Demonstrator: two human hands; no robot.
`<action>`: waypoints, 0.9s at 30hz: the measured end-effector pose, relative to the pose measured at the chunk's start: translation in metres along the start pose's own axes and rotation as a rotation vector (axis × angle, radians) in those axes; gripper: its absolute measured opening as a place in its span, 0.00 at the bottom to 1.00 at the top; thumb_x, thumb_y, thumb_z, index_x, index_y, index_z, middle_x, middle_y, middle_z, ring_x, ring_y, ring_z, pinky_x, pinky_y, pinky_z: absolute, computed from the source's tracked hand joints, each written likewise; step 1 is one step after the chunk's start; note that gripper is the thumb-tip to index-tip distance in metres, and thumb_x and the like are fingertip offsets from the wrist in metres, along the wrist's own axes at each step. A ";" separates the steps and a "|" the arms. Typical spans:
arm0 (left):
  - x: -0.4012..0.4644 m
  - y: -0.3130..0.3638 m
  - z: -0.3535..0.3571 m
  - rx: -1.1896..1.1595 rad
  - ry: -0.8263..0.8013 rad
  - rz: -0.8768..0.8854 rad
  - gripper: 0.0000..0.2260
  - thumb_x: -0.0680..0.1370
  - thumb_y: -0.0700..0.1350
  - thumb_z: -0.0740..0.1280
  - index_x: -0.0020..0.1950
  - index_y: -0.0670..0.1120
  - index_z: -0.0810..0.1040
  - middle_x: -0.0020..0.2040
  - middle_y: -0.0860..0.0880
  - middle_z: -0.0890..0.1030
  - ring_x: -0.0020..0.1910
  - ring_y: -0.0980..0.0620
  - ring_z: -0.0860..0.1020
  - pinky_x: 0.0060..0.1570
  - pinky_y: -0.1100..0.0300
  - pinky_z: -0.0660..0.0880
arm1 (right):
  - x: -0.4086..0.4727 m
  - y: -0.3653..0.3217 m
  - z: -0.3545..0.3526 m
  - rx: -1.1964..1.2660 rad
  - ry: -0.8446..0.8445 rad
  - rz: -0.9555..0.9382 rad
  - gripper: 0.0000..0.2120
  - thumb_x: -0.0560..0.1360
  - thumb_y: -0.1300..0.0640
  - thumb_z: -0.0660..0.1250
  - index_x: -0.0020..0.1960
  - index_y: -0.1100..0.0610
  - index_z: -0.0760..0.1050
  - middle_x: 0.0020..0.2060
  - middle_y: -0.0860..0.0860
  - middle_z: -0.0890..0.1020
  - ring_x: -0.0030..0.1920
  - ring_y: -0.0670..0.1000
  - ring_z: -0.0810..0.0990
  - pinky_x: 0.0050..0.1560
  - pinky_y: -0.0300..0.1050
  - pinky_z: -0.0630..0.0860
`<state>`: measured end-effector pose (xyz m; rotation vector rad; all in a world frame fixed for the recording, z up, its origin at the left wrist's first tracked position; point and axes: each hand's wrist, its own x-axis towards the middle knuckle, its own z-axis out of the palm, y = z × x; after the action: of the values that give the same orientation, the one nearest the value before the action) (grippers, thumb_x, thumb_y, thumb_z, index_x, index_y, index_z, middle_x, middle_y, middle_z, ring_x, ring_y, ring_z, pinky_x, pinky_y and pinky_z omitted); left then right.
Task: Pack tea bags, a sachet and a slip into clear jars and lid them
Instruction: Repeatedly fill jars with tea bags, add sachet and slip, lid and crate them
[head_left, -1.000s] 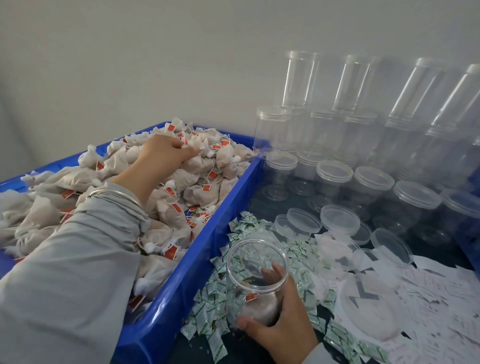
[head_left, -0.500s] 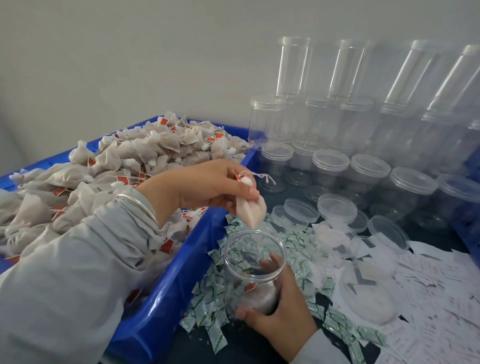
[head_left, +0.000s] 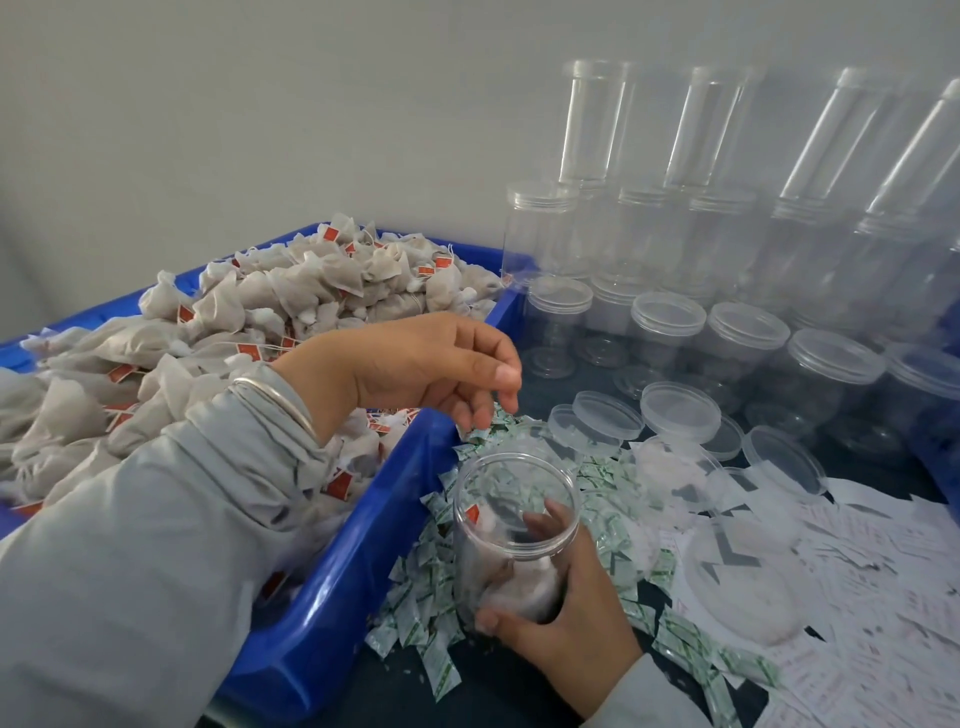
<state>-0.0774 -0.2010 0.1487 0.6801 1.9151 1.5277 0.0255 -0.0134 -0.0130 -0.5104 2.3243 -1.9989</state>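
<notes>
One head-worn wide-angle camera supplies the only view. It looks forward and down from close above the near edge of the worktop (head_left: 519, 691). The blue bin (head_left: 332, 597) fills the left, stacked clear jars (head_left: 727, 249) stand far right, and a plain wall (head_left: 260, 104) closes the far side. Straight lines bow toward the frame edges.

An open clear jar (head_left: 514, 535) stands tilted on the dark surface (head_left: 509, 691) just beside the blue crate (head_left: 332, 597), with pale tea bags (head_left: 524, 587) and a red tag inside. The crate is heaped with more grey-white tea bags (head_left: 270, 306) on strings with red tags, and green-and-white sachets (head_left: 415, 618) lie scattered round the jar's base. Loose clear lids (head_left: 675, 410) sit behind it, white printed slips (head_left: 872, 566) spread to the right, and empty lidded jars (head_left: 737, 343) are stacked along the wall
</notes>
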 end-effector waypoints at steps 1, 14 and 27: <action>-0.002 0.002 -0.002 0.001 0.025 0.002 0.05 0.71 0.42 0.67 0.36 0.47 0.80 0.33 0.50 0.81 0.29 0.56 0.79 0.32 0.66 0.77 | 0.000 0.000 0.000 0.000 -0.001 0.002 0.42 0.56 0.58 0.79 0.62 0.43 0.61 0.54 0.23 0.72 0.56 0.27 0.72 0.50 0.19 0.66; -0.029 -0.033 -0.097 0.999 1.070 -0.562 0.12 0.80 0.42 0.59 0.54 0.38 0.79 0.53 0.40 0.80 0.51 0.43 0.77 0.53 0.52 0.73 | 0.001 -0.001 0.000 -0.016 -0.022 0.023 0.38 0.60 0.70 0.79 0.58 0.45 0.64 0.52 0.25 0.75 0.52 0.26 0.73 0.46 0.18 0.67; -0.021 -0.063 -0.093 1.148 0.850 -0.756 0.13 0.78 0.41 0.65 0.62 0.40 0.76 0.57 0.43 0.79 0.55 0.45 0.77 0.55 0.55 0.72 | 0.005 -0.007 -0.002 0.065 -0.119 -0.017 0.38 0.59 0.66 0.78 0.59 0.43 0.64 0.52 0.24 0.75 0.52 0.27 0.75 0.46 0.18 0.67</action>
<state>-0.1314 -0.2920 0.1053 -0.4209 3.1258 0.0777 0.0218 -0.0135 -0.0046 -0.6291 2.1857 -1.9850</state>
